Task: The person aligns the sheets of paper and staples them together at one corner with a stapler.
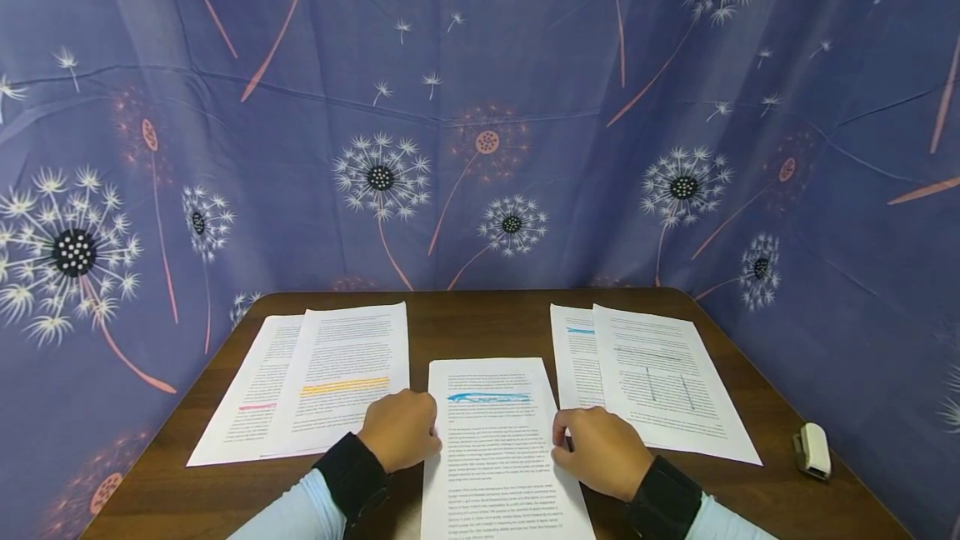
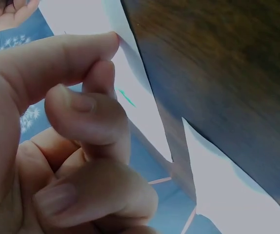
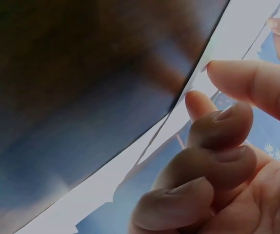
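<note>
A printed sheet of paper (image 1: 491, 440) with a blue highlighted stroke lies in the middle, between both hands. My left hand (image 1: 402, 430) pinches its left edge between thumb and index finger. On the right edge, my right hand (image 1: 603, 450) pinches the sheet the same way. In the left wrist view the left hand (image 2: 81, 122) has its other fingers curled inward, near the edge of the white paper. The right wrist view shows the right hand (image 3: 223, 146) with thumb and index tip at the paper's edge. The sheet's lower end runs out of the head view.
Two overlapping sheets (image 1: 345, 348) with orange and pink highlighting lie at left on the brown table (image 1: 480, 323). At right, two more sheets (image 1: 667, 390) overlap, one with dark pen lines. A small white object (image 1: 812, 450) sits near the right edge. Patterned fabric (image 1: 585, 148) hangs behind.
</note>
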